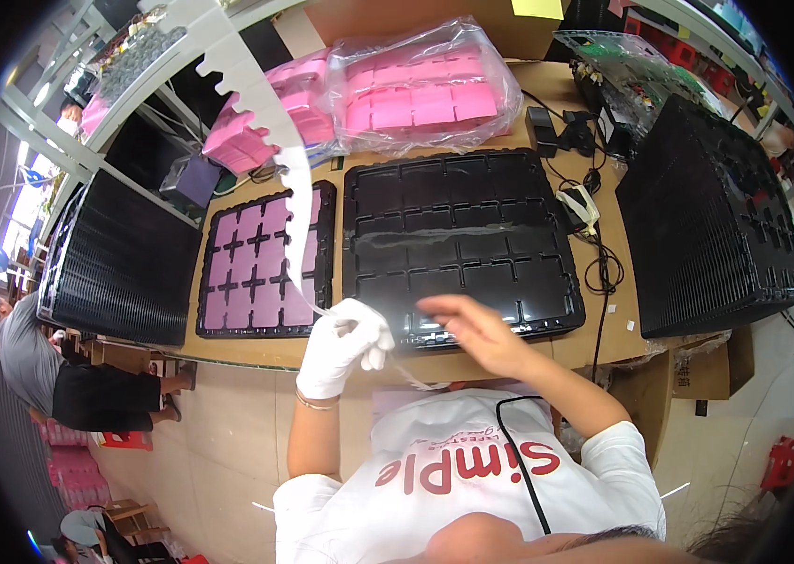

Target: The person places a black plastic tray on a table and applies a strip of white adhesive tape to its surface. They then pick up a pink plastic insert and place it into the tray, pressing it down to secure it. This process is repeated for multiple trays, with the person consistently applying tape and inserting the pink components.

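Note:
My left hand (347, 347), in a white glove, is closed on a long white strip (295, 193) with notches along one edge. The strip rises from my fingers past the top of the view, and a short end hangs below the hand. My right hand (472, 327) is bare and slightly blurred, its fingers stretched out over the front edge of a black compartment tray (482, 254). Nothing shows in that hand. Left of this tray lies a smaller black tray (322, 235) with pink square pieces (239, 305) in its compartments.
Stacks of black trays stand at the left (120, 258) and right (707, 226). Behind the trays lie pink blocks in a clear plastic bag (430, 94). Cables (604, 273) run along the table's right side. A person (77, 367) stands at the far left.

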The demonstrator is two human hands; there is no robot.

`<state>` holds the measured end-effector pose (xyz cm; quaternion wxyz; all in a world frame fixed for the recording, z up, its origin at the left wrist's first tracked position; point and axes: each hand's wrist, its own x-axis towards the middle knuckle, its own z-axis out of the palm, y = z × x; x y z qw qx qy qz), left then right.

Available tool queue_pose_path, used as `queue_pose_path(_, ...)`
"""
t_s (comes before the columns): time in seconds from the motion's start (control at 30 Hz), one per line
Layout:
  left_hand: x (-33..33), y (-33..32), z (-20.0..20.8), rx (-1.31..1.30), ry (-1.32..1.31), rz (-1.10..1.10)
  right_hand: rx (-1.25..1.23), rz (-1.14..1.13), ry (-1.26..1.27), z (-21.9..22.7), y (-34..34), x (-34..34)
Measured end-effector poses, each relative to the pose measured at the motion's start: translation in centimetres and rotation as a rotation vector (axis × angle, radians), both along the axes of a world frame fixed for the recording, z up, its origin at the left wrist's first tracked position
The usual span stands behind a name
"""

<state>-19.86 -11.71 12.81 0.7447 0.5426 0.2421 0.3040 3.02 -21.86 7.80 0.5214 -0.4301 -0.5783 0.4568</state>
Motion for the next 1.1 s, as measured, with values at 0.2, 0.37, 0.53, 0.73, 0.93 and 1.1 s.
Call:
queue_pose_path(0.2, 0.0, 2.0, -0.8, -0.07, -0.881, -0.33, -0.307, 0.316, 0.272, -1.5, 0.3, -4.2)
queue_pose_path(0.37, -0.1, 0.7, 1.0, -0.161, -0.478, 0.108, -0.377, 0.356, 0.269, 0.0, 0.8, -3.8)
queue_pose_path(0.53, 0.2, -1.5, -1.9, 0.206, 0.344, 0.085, -0.432, 0.195, 0.218, 2.2, 3.1, -2.8)
queue_pose_path(0.73, 0.5, 0.5, -1.3, -0.014, 0.026, 0.603, -0.344, 0.148, 0.062, 0.9, 2.2, -1.9)
queue_pose_path(0.93, 0.9, -0.5, -1.6, -0.003, 0.291, 0.305, -0.312, 0.01, 0.074, 0.4, 2.2, -2.5)
queue_pose_path(1.1, 1.6, -0.1, -1.8, -0.019, 0.263, 0.329, 0.406, -0.311, -0.431, 0.5, 3.1, -3.2)
